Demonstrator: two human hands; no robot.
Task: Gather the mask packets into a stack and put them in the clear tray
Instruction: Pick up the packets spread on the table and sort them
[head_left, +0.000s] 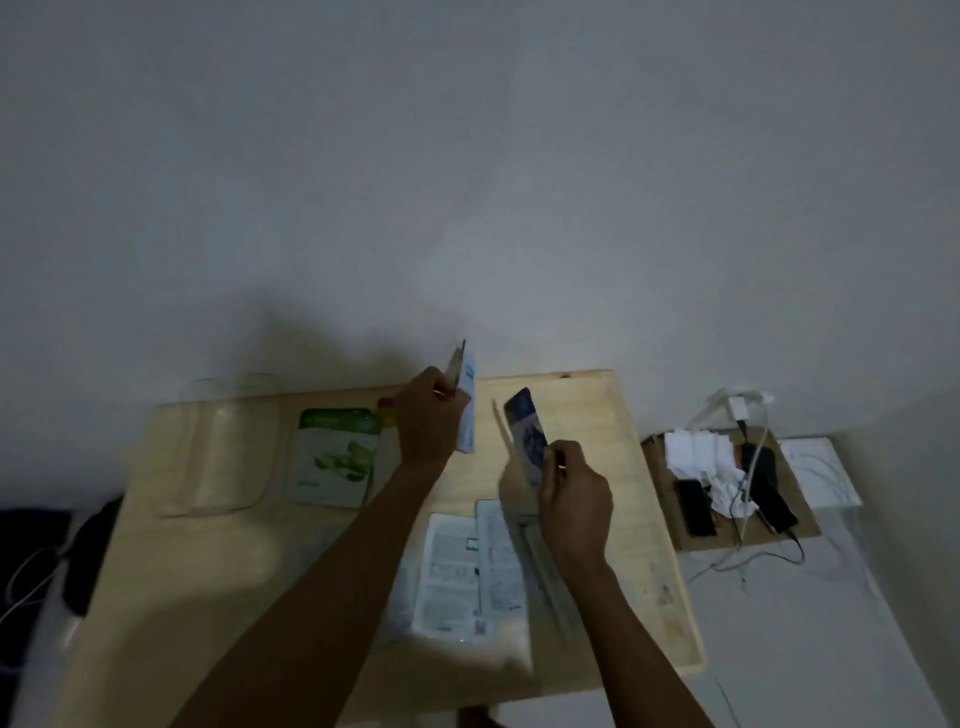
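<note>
The left hand is gripping 1 pale packet by its edge, holding it upright above the far middle of the wooden surface. Left of this hand, the clear tray is sitting empty on the far-left part of the surface. Just beside the tray, 1 green packet is lying flat, its right edge passing under the left forearm. The right hand is pinching 1 blue-printed packet, tilting it upright, apart from the pale packet. Below both hands, 2 white packets are lying flat, overlapping, near the front of the surface. At far right, off the surface, a cardboard box is holding crumpled paper, dark devices and cables.
</note>
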